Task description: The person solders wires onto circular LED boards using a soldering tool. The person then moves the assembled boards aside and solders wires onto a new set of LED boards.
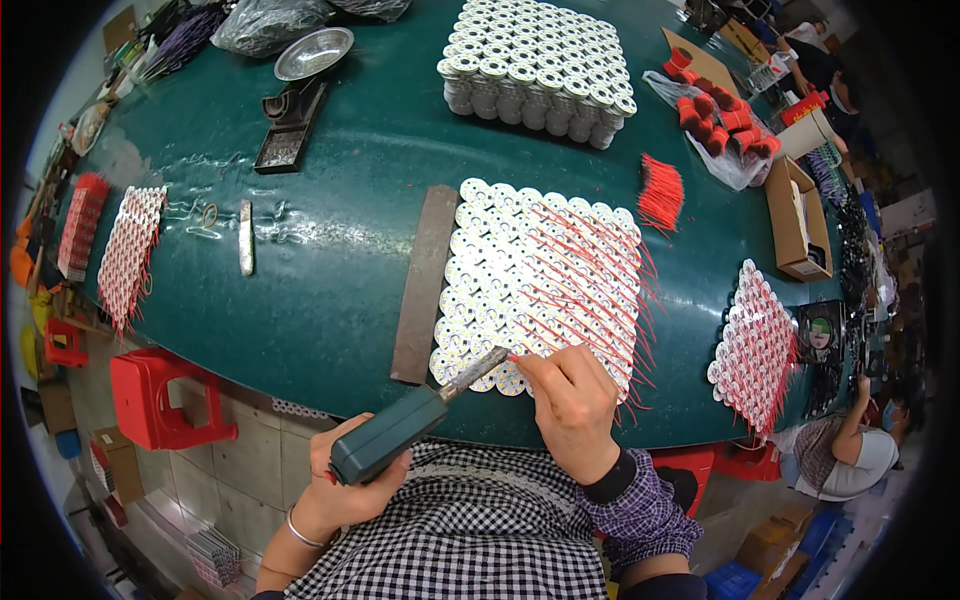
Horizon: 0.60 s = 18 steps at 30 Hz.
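Note:
My left hand (345, 495) is wrapped round the dark green body of a soldering gun (388, 435). Its metal tip points up and right, at the near edge of a panel of round white circuit boards (485, 250). Right beside that tip, my right hand (578, 405) is closed in a pinch on a thin red wire (514, 357), of which only a short bit shows. Many red wires (590, 285) lie slanted across the panel's right part and stick out past its right edge. The left columns carry no wires. A flat brown bar (422, 290) lies along the panel's left side.
Behind the panel rises a tall stack of round boards (540, 70). A red wire bundle (660, 193) lies to the right, near a wired panel (752, 350) and a cardboard box (797, 220). On the left are a metal strip (246, 237), a metal dish (314, 54) and another wired panel (131, 252).

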Motion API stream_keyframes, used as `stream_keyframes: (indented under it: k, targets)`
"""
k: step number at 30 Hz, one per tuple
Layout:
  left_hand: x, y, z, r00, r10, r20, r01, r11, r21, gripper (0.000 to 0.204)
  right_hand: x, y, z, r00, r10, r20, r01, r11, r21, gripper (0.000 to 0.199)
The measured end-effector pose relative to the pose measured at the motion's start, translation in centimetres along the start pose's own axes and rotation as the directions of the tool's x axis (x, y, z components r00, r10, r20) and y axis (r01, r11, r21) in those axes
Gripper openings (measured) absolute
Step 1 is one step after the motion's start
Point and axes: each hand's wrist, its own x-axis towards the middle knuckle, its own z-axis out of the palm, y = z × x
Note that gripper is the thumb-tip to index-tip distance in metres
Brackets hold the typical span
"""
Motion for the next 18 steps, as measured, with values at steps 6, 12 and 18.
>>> stream_keyframes:
  k: [6, 12, 18]
  targets:
    - [0.1, 0.3, -0.1, 1.0, -0.011, 0.015, 0.011, 1.0, 0.026, 0.017, 0.0, 0.1, -0.1, 1.0, -0.006, 0.018, 0.006, 1.0, -0.027, 0.016]
    - [-1.8, -1.3, 0.3, 0.997, -0.036, -0.068, 0.035, 0.999, -0.016, 0.019, 0.1, -0.1, 0.0, 1.0, -0.004, 0.012, 0.005, 1.0, -0.022, 0.017]
    - [-2.1, -1.6, 0.1, 0.994, 0.04, -0.1, -0.041, 0.999, -0.006, 0.02, 0.1, -0.5, -0.8, 0.999, -0.02, -0.041, 0.021, 1.0, 0.016, 0.02]
